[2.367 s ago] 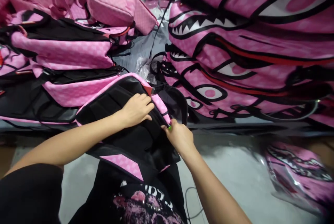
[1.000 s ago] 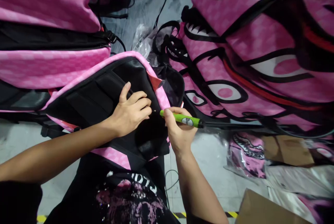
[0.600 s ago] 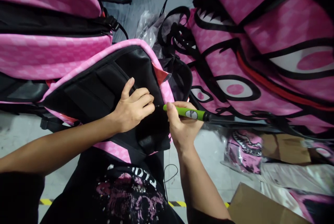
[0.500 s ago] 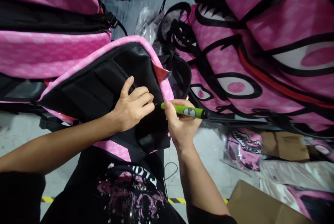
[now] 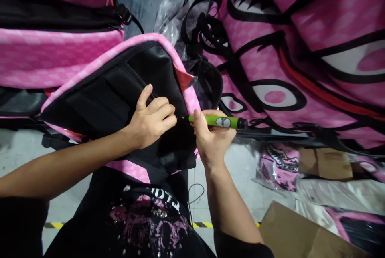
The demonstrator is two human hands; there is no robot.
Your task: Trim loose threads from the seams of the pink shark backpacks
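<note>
A pink backpack with a black padded back panel [image 5: 117, 85] lies tilted in front of me. My left hand [image 5: 152, 119] rests on the black panel with its fingers curled, pinching the fabric near the pink edge. My right hand [image 5: 210, 142] is closed on a green pen-like tool [image 5: 218, 121] with a black end. The tool lies level, and its thin tip points left, close to my left fingertips at the backpack's edge.
Stacked pink backpacks [image 5: 54, 53] fill the left. Large pink bags printed with eyes and teeth [image 5: 285, 61] fill the right. Crumpled clear plastic [image 5: 171, 21] lies behind. A cardboard box [image 5: 300, 234] and bagged pink items [image 5: 279, 166] sit on the floor at lower right.
The view has drawn in closer to the backpack. My right hand has brought out the green tool and set its tip toward my left fingers; since half a second ago it has levelled slightly.
</note>
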